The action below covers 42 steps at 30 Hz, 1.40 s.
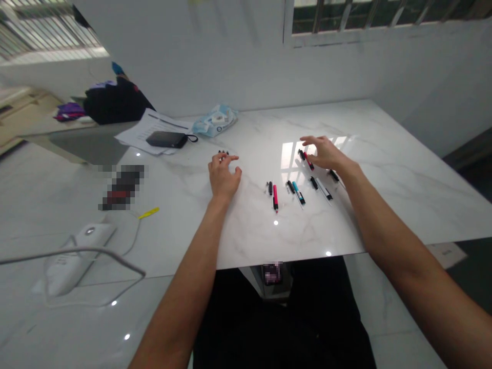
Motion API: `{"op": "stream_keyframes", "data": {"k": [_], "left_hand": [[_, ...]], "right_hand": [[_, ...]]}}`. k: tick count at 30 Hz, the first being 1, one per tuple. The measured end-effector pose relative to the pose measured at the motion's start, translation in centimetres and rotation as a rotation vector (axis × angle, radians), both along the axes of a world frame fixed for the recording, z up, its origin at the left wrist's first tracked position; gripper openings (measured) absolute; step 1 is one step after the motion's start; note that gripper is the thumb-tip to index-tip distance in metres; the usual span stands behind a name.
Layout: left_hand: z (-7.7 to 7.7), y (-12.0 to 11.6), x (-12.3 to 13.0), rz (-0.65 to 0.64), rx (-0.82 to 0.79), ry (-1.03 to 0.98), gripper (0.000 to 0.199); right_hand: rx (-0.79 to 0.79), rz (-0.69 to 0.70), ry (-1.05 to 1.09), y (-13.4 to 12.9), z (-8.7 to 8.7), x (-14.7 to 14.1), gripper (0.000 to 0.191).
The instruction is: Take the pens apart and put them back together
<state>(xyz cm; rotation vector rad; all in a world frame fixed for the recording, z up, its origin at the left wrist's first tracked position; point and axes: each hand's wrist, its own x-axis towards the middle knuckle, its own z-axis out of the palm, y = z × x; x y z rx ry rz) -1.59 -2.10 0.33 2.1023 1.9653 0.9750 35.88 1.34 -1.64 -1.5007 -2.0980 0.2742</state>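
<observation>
My left hand (224, 177) rests on the white marble-patterned table, thumb and index finger apart. Just beyond its fingertips are several small dark pieces (223, 152), partly covered by the hand. My right hand (325, 152) hovers with fingers apart over a red pen part (309, 162) and a black piece (301, 154); the thumb is close to the red one, and contact cannot be made out. Nearer me lie taken-apart pens: a pink barrel (275, 197), a blue barrel (298, 192) and a white barrel (324, 188), each beside a black part. Another black piece (333, 176) is beside my right wrist.
A blue-white soft packet (216, 121) lies at the back, beside printed papers (154, 125) with a black phone-like object (167, 139) on them. At left are a white power strip (79, 256), a grey cable (103, 250) and a yellow tag (148, 212).
</observation>
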Motion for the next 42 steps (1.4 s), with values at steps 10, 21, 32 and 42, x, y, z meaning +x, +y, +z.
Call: {"op": "stream_keyframes", "data": {"k": [10, 21, 32, 42], "left_hand": [[-0.3, 0.0, 0.1, -0.029, -0.011, -0.007, 0.033], [-0.7, 0.0, 0.2, -0.053, 0.000, -0.036, 0.032], [-1.8, 0.6, -0.1, -0.113, 0.046, -0.096, 0.032], [-2.1, 0.7, -0.2, -0.116, 0.066, -0.115, 0.033]], "right_hand": [[-0.037, -0.003, -0.033, 0.0, -0.6, 0.0, 0.073], [-0.055, -0.004, -0.058, -0.1, -0.5, 0.0, 0.069], [0.000, -0.098, -0.045, 0.3, -1.1, -1.2, 0.049], [-0.011, -0.103, -0.058, 0.2, -0.9, -1.2, 0.061]]}}
